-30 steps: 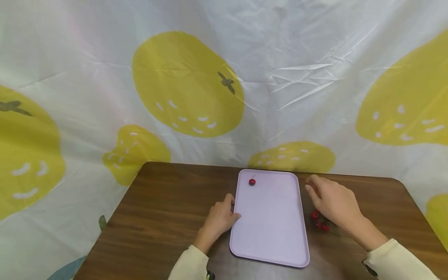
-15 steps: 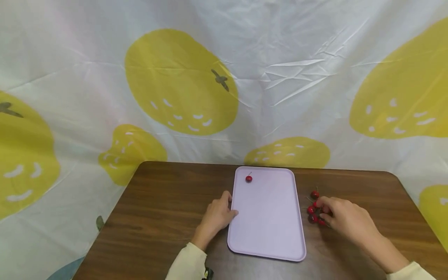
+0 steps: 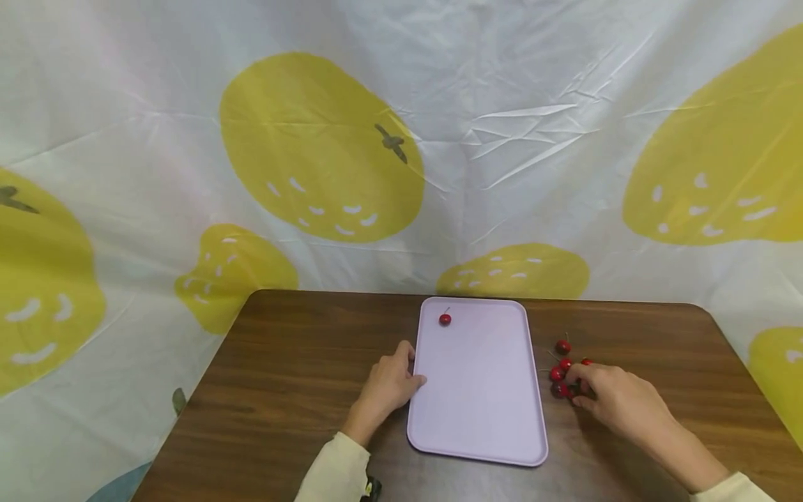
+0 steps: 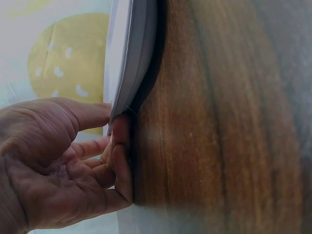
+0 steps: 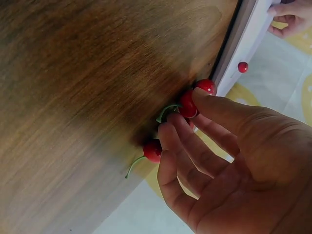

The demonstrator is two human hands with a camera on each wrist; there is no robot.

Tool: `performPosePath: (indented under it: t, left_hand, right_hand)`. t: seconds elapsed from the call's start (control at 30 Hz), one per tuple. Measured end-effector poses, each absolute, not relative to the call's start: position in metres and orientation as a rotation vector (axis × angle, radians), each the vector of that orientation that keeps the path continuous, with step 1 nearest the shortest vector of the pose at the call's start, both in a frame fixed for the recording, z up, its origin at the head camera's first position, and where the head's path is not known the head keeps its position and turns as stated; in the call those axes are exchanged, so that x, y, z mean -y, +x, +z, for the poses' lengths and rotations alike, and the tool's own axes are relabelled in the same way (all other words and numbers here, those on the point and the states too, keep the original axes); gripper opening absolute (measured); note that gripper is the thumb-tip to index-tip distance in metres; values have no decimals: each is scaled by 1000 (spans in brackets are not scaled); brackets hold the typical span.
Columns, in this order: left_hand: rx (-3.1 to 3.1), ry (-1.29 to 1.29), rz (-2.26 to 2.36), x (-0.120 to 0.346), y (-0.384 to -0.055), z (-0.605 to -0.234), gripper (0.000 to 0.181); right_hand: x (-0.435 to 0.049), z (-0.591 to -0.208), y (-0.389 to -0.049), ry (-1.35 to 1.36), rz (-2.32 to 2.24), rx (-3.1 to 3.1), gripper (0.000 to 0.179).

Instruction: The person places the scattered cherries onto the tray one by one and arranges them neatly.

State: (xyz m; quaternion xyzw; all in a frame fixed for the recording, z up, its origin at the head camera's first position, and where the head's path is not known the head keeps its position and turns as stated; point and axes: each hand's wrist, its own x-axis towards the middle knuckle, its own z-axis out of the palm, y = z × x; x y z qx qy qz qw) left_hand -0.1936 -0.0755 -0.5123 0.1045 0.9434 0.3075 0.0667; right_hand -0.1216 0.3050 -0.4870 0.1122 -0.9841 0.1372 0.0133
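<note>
Brown wood-grain counter [image 3: 295, 380]; lilac tray [image 3: 478, 390] lying flat near its middle, long sides running near to far. Left hand [image 3: 385, 380] at the tray's left edge: grip closed on the rim, thumb over the top, fingers curled against the side and underside. One cherry [image 3: 445, 319] on the tray, far left corner, stem up.

Loose cherries [image 3: 557, 374] on the counter just right of the tray, several close together, red to dark red, green stems visible. A separate cherry [image 3: 562, 346] lies a little to the far side of them. Right hand [image 3: 627, 408] at the group's right side, grip partly closed, fingers bent, thumb overlapping a cherry in the wrist view; whether it has hold of one, cannot tell.

Pale sleeves [image 3: 335, 470] on both arms. Behind the counter, white cloth [image 3: 477, 209] printed with large yellow fruit.
</note>
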Motion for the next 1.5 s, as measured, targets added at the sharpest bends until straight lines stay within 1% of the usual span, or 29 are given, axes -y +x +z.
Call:
performPosePath:
  t: [0.37,0.77,0.87,1.13,1.23,1.5]
  left_hand:
    - [-2841,317,943,78,-194,-514,36]
    - [-2837,274,929,77,-197,-512,38]
    - [-2825,270,929,77,-197,-512,38]
    - [-2820,248,936,78,-197,-511,37]
    - [-2802,238,944,77,-196,-510,38]
    - [-2792,213,944,74,-194,-512,38]
  right_hand:
    - [-302,-486,-123,334,431,3068,29]
    - [-295,-469,-134,333,401,2979,26]
    - [-291,-469,-143,358,410,2923,28]
    - [-273,-476,-182,525,399,2718,30]
    - [-265,-476,-192,557,389,2691,33]
    - [-240,-479,-219,683,379,2671,32]
